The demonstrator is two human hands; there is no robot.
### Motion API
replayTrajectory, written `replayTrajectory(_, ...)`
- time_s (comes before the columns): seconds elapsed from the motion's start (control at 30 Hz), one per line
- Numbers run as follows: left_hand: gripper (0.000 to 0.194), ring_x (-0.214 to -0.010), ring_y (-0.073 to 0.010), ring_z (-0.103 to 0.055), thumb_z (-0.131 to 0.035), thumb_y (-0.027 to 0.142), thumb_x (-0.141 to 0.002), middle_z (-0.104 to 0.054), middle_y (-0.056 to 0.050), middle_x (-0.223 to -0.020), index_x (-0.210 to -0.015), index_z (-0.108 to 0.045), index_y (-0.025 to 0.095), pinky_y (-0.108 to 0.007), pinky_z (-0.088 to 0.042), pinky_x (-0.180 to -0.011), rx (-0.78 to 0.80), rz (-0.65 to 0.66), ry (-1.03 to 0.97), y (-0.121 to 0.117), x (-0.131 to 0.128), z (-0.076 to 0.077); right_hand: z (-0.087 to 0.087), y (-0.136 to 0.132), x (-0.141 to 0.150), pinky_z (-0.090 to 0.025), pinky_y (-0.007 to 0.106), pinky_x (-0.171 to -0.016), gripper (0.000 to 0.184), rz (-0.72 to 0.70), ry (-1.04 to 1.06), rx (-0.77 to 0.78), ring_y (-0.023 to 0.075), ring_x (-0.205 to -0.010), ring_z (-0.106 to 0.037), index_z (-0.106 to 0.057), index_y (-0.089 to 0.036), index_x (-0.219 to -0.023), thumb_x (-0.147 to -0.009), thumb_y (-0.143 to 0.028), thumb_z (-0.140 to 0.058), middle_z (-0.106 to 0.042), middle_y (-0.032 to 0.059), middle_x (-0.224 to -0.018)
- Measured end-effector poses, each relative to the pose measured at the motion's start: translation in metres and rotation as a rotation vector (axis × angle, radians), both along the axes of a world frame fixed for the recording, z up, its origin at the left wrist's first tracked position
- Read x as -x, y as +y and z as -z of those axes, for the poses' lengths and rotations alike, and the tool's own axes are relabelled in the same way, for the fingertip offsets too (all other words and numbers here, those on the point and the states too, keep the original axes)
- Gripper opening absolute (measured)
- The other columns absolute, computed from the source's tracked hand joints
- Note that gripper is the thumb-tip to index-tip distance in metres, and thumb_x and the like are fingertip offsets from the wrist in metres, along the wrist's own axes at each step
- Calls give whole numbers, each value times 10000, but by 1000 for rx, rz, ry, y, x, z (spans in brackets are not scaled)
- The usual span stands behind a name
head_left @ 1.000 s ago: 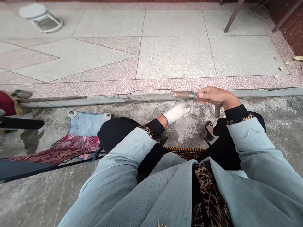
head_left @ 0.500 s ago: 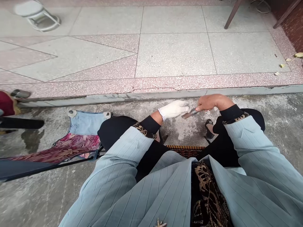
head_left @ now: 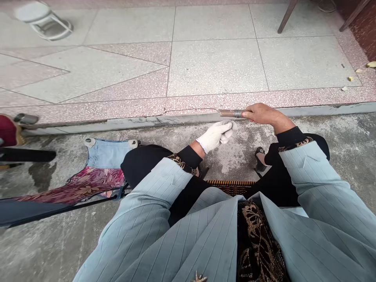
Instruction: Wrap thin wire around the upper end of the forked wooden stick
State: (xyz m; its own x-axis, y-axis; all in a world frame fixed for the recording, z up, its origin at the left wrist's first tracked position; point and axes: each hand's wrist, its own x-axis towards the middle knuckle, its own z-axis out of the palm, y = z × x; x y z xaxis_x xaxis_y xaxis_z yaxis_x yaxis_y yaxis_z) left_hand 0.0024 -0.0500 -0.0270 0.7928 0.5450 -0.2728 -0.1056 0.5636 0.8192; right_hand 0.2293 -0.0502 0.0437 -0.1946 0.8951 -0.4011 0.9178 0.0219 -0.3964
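Bare right hand [head_left: 260, 114] grips a brown, rod-like tool [head_left: 227, 113] bound with wire [head_left: 236, 113], apart from the white-gloved left hand [head_left: 216, 136], fingers curled and tips blurred, above rough concrete [head_left: 232, 160] beside a terrazzo step [head_left: 132, 109], white stool [head_left: 35, 11] at upper left.

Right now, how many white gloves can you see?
1. The white glove is on your left hand. Your right hand, holding a brown rod wound with wire, is bare. Any glove hidden behind your sleeves or legs wouldn't show.
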Motion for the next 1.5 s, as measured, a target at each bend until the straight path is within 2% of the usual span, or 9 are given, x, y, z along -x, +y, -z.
replayTrajectory(0.23, 320, -427, -66, -278, -438, 461, -956, -424, 49, -584, -933, -573, 173, -211, -239, -444, 141, -176, -60, -7, -5, 1, 3, -3, -3, -366, 267, -635, 377, 80, 345, -9, 124, -579, -505, -579, -157, -759, -972, -446, -464, -576, 33, -659)
replayTrajectory(0.47, 366, -417, -41, -240, -712, 488, -815, -375, 79, -543, -857, -597, 143, -200, -200, -418, -29, -48, -64, -9, -2, 11, -5, -8, -6, -380, 254, -565, 435, 186, 588, 45, 105, -544, -456, -520, -177, -741, -967, -548, -510, -565, 30, -662)
replayTrajectory(0.63, 395, -409, -34, -193, -704, 517, -841, -358, 88, -519, -865, -604, 135, -188, -146, -378, -133, -5, -60, -9, -2, 8, -8, -10, -8, -394, 228, -511, 449, 252, 693, 126, 91, -521, -454, -559, -173, -804, -945, -600, -547, -582, 22, -653)
replayTrajectory(0.8, 401, -402, -46, -202, -700, 521, -840, -345, 105, -503, -994, -609, 163, -183, -174, -374, -148, -3, -59, -12, -3, 2, 1, -6, -9, -348, 218, -429, 412, 394, 748, 108, 78, -445, -433, -576, -173, -715, -899, -533, -657, -554, 3, -564)
replayTrajectory(0.9, 337, -416, -41, -259, -686, 459, -859, -392, 91, -552, -995, -616, 159, -184, -209, -395, -257, -50, 0, -13, -7, 3, 8, -6, -2, -315, 213, -397, 334, 427, 811, 120, 70, -409, -405, -589, -172, -717, -903, -435, -676, -522, -17, -520)
replayTrajectory(1.03, 233, -481, -29, -374, -618, 375, -900, -522, 39, -699, -952, -623, 148, -177, -295, -458, -538, -168, 175, -12, -10, 5, 14, -8, 16, -282, 197, -369, 166, 473, 903, 139, 56, -376, -359, -622, -169, -806, -857, -296, -716, -467, -59, -484)
replayTrajectory(1.13, 210, -510, -41, -417, -564, 353, -932, -509, 44, -663, -963, -628, 155, -170, -328, -492, -649, -175, 229, -10, -9, 4, 20, -7, 28, -281, 195, -360, 148, 509, 983, 98, 54, -364, -358, -601, -171, -780, -822, -252, -717, -462, -66, -469)
replayTrajectory(1.37, 189, -482, -50, -461, -609, 335, -899, -523, 42, -615, -953, -620, 154, -159, -347, -444, -378, -88, 184, -11, -5, -2, 24, -5, 32, -352, 196, -401, 233, 398, 857, -137, 66, -389, -451, -513, -180, -642, -751, -176, -719, -529, -32, -467)
replayTrajectory(1.5, 262, -537, -86, -576, -637, 366, -864, -658, -37, -724, -953, -662, 121, -207, -474, -506, -165, -22, 12, -10, -5, -2, 16, -9, 27, -340, 192, -410, 206, 279, 808, -143, 72, -406, -472, -531, -172, -646, -735, -183, -717, -537, -32, -470)
